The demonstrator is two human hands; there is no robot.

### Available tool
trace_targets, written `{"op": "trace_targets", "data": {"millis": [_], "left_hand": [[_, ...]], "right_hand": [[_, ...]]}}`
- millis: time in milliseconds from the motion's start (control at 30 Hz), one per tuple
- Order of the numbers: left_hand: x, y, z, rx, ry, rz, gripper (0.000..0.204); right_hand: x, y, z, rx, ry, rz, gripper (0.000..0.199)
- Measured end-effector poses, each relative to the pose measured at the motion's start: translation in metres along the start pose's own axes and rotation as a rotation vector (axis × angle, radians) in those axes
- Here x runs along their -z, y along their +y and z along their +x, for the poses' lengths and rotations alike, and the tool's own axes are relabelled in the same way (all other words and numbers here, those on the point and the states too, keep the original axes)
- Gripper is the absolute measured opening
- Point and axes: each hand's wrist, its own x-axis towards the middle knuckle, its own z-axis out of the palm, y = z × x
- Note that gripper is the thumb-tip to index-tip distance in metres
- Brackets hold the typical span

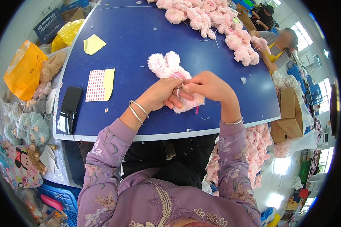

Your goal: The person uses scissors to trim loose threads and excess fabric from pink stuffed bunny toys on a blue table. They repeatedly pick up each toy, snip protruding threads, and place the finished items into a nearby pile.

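Pink plush toy (177, 70) lies beneath the half-curled left hand (166, 92) and inward-bent right hand (209, 87), whose grips I cannot make out.

Bore on blue tabletop (128, 49): pink plush toy (174, 69), heaped pink toys (215, 17), dark phone (70, 108), red-patterned sheet (96, 86), yellow paper (94, 44).

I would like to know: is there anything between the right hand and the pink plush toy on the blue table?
Partly, the left hand: its fingers lie over the middle of the pink plush toy, beside the right hand. I see no other clear obstacle; contact beneath the fingers is hidden.
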Motion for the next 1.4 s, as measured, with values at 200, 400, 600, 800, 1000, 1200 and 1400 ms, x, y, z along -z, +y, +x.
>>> {"op": "trace_targets", "data": {"millis": [200,400,600,800,1000,1200,1400], "left_hand": [[-0.004,-0.001,-0.001,-0.031,-0.028,-0.039,0.044],[-0.003,0.0,-0.002,-0.019,-0.005,0.013,0.046],[-0.007,0.0,-0.002,-0.015,0.042,0.011,0.04],[-0.008,-0.001,-0.002,-0.021,0.05,-0.027,0.041],[-0.009,0.001,-0.004,-0.032,0.042,0.017,0.043],[-0.01,0.001,-0.006,-0.056,0.039,0.027,0.045],[-0.01,0.0,-0.004,-0.062,0.035,0.039,0.046]], "right_hand": [[0.016,0.018,-0.006,-0.048,-0.063,0.141,0.036],[0.014,0.019,-0.002,-0.055,-0.108,0.186,0.037],[0.015,0.018,-0.001,-0.073,-0.122,0.135,0.036],[0.012,0.02,0.0,-0.093,-0.115,0.064,0.031],[0.013,0.018,0.0,-0.096,-0.141,0.072,0.03],[0.014,0.015,-0.001,-0.105,-0.153,0.1,0.032],[0.013,0.02,-0.001,-0.109,-0.146,0.103,0.033]]}}
